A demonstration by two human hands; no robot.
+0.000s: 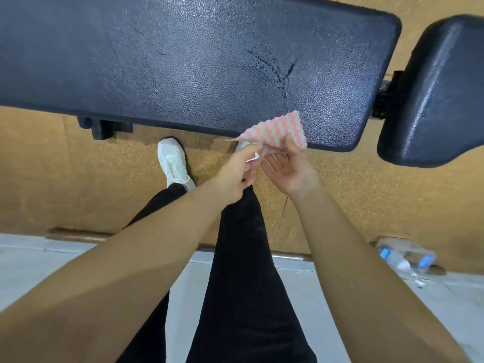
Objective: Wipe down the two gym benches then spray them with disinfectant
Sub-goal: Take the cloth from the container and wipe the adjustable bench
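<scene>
Across the top of the frame, a long black textured vinyl gym bench pad (209,61) runs from left to right. A second black padded section (440,95) sits at the upper right, just beside it past a dark bracket. Below the long pad's near edge, at centre frame, a person's two bare hands hold a pink-and-white wavy-patterned cleaning cloth (277,129) up in the air. The cloth overlaps the pad's edge in the view, but whether it touches the pad cannot be told.

The left hand (237,174) has its grip closed, thumb and fingers pinching one edge of the cloth. The right hand (288,171) lies palm up with fingers loosely extended under the cloth, its grip released, supporting the cloth rather than clasping it.

Judging by this, the cloth is being arranged for wiping and no stroke is under way. The pad has a sheen, yet whether it has been wiped is unclear. Spraying looks still to come: blurred clear plastic bottles with blue labels (403,255), possibly the disinfectant, lie on the tan speckled floor (52,166) at the lower right, well apart from both hands.

A white trainer (172,161) stands on the floor below the pad, left of centre
</scene>
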